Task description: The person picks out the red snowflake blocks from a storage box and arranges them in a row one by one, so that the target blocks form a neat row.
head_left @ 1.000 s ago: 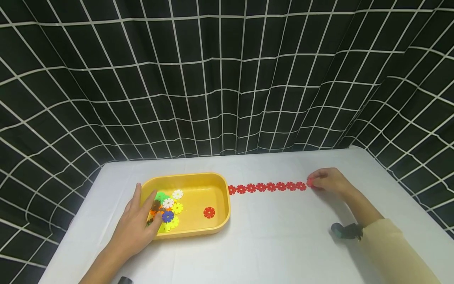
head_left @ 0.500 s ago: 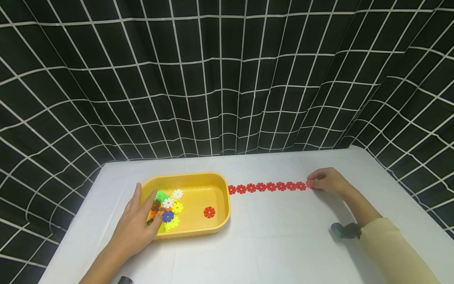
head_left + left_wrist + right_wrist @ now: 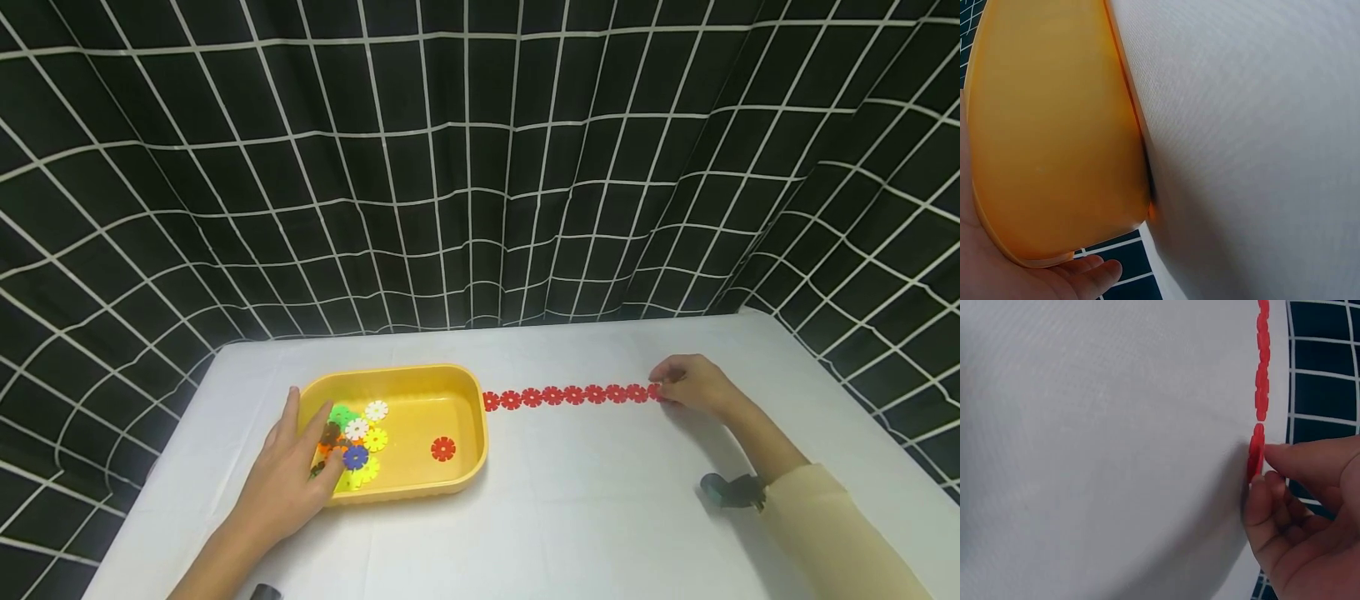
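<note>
Between thumb and fingers, my right hand (image 3: 696, 383) pinches a red snowflake disc (image 3: 1256, 454) at the right end of a row of similar red discs (image 3: 552, 396). A thin gap shows between this disc and its neighbour in the right wrist view. My left hand (image 3: 288, 483) holds the left end of a yellow tray (image 3: 1054, 137), thumb and forefinger inside the rim, other fingers outside. Near that thumb lies a pile of snowflake discs, among them a blue disc (image 3: 356, 457), a white disc (image 3: 357, 429) and a green disc (image 3: 342, 417). One red disc (image 3: 442, 449) lies apart in the tray.
A white cloth (image 3: 570, 508) covers the table. Behind it hangs a black curtain with white grid lines (image 3: 480, 167). The row of discs starts right beside the tray's right wall. A dark wrist camera (image 3: 729, 490) sits at the right sleeve.
The red disc in my right hand has come down slightly and turned into line with the row, close to the last disc. My left hand and the tray stay put.
</note>
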Demonstrator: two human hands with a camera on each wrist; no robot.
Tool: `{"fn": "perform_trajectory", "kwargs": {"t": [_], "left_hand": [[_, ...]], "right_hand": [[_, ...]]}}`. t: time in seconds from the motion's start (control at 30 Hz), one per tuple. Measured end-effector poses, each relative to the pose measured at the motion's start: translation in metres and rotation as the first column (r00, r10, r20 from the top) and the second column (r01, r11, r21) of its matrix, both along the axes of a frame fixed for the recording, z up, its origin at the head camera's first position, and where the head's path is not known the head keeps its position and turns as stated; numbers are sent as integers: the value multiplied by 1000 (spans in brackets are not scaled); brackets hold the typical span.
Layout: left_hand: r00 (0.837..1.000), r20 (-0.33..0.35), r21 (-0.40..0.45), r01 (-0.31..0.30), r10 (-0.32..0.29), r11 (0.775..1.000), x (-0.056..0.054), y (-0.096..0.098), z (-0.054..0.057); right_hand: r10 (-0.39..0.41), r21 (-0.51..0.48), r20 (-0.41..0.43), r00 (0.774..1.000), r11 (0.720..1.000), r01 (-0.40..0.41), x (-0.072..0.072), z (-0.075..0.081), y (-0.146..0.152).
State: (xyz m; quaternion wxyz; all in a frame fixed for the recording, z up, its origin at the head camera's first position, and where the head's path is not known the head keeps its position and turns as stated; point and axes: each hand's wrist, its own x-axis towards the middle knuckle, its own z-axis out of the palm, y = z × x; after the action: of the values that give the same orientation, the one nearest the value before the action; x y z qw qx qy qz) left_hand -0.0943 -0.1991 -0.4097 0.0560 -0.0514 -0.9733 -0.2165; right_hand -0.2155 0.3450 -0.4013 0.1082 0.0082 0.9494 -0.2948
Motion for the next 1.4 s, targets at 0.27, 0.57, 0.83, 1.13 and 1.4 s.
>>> {"fn": "perform_trajectory", "kwargs": {"t": [0.27,0.57,0.83,1.13,1.4], "left_hand": [[1000,-2,3,-2,2,1000,0,0,0],[1000,-1,-2,-6,6,1000,0,0,-1],[1000,-3,-5,-2,2,1000,0,0,-1],[1000,-10,5,17,-17,1000,1,0,-1],[1000,-20,-1,16,-16,1000,0,0,0]], "right_hand": [[31,-26,-107,994,999,-34,6,13,-34],[330,-14,-308,893,936,-351,26,38,-126],[615,144,-425,664,770,-622,57,51,-214],[835,298,-264,483,547,-782,61,35,-276],[808,353,-32,589,560,-749,50,29,-293]]}}
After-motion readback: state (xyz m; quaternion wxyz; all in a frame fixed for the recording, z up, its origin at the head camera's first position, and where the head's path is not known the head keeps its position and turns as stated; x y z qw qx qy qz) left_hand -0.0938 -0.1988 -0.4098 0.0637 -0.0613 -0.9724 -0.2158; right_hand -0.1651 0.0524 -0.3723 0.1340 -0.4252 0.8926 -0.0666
